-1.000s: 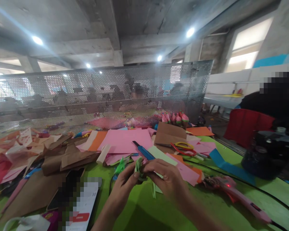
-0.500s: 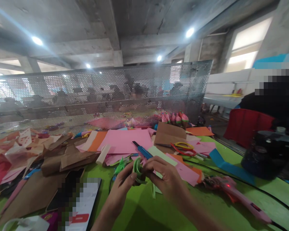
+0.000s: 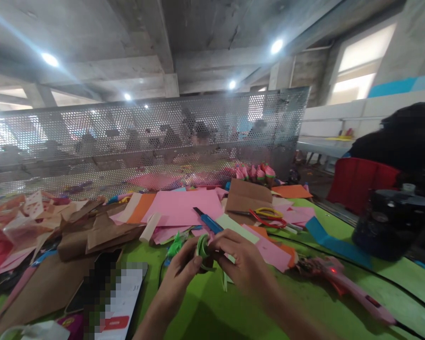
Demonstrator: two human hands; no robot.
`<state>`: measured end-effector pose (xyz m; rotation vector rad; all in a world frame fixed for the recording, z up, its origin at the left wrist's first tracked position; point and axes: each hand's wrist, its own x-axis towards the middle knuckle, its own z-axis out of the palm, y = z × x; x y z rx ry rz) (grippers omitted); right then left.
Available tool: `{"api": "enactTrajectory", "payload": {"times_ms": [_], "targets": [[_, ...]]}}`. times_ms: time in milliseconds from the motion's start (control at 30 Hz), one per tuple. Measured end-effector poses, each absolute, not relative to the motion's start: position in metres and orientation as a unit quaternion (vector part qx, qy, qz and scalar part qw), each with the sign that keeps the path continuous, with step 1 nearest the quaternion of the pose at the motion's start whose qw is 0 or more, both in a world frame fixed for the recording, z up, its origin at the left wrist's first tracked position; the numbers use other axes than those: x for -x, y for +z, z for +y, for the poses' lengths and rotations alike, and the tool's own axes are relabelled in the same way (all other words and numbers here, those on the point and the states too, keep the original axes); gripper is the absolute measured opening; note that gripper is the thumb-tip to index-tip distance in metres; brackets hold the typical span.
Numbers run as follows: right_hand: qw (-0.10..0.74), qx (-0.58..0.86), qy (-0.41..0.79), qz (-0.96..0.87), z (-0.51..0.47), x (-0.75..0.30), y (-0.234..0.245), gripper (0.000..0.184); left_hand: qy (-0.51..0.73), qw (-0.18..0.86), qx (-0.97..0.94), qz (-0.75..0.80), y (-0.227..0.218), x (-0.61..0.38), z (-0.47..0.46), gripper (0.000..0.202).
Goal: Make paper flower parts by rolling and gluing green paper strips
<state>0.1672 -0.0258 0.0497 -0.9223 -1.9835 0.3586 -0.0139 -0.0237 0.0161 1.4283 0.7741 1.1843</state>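
A small curled piece of green paper (image 3: 201, 246) with a brown part below it sits between my hands above the green table (image 3: 205, 311). Around its left side, my left hand (image 3: 184, 264) is closed, thumb in front. My right hand (image 3: 235, 255) pinches at its right edge, fingertips together. A thin green strip (image 3: 225, 281) hangs below the right fingers. Just beyond lies a blue utility knife (image 3: 209, 222) with its dark tip pointing up and left. Bright green crumpled material (image 3: 176, 244) rests behind my left hand.
Pink sheets (image 3: 184, 208), brown paper (image 3: 248, 198) and yellow-and-red-handled scissors (image 3: 269, 215) lie beyond my hands. At right are a pink glue gun (image 3: 354, 283) with its cord and a dark jug (image 3: 393, 224). A phone (image 3: 123, 297) lies at left. A perforated metal screen (image 3: 145, 141) stands behind.
The view has shifted slightly. Both hands keep their hold on the curled green paper, which has turned a little between them.
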Motion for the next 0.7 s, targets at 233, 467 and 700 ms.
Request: {"api": "enactTrajectory", "payload": {"times_ms": [233, 467, 700], "targets": [[0.444, 0.388, 0.155, -0.793, -0.0268, -0.1681, 0.0487, 0.023, 0.501, 0.545, -0.582, 0.337, 0.0160, 0.0118, -0.0246, 0.035], [0.450, 0.376, 0.147, -0.797, -0.0335, -0.1649, 0.0512, 0.032, 0.509, 0.531, -0.586, 0.340, 0.0175, 0.0097, -0.0242, 0.035], [0.427, 0.380, 0.145, -0.808, -0.0324, -0.1647, 0.0525, 0.019, 0.504, 0.526, -0.584, 0.358, 0.0138, 0.0090, -0.0220, 0.033]]}}
